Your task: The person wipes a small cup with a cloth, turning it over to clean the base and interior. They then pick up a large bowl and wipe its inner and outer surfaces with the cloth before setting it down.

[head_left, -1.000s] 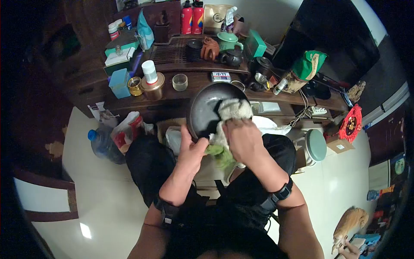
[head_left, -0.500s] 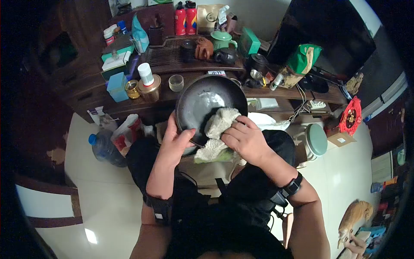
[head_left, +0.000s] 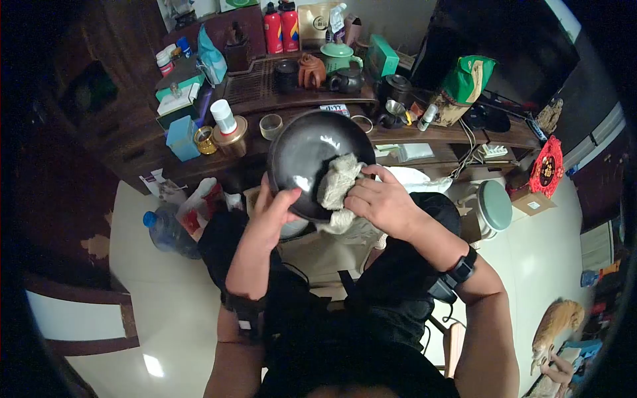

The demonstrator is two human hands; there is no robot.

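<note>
A dark round pan (head_left: 302, 147) is held up above the person's lap, its inner side facing the camera. My left hand (head_left: 271, 211) grips its lower left rim, with the thumb over the edge and the other fingers partly hidden behind it. Bunched in my right hand (head_left: 381, 202) is a pale, wet-looking cloth (head_left: 337, 184), pressed against the lower right inside of the pan. One end of the cloth hangs over the pan's bottom rim.
Beyond the pan stands a dark wooden desk (head_left: 259, 99) with a glass cup (head_left: 271, 126), a white-capped bottle (head_left: 223, 117), teapots and a monitor (head_left: 497, 53). A water jug (head_left: 169, 232) is at the left, a green-topped stool (head_left: 495, 205) at the right, and a cat (head_left: 556, 325) lies lower right.
The pan has shifted slightly left and up and is tilted differently. The cloth is more bunched, with less of it hanging below the rim. The camera view has shifted a little.
</note>
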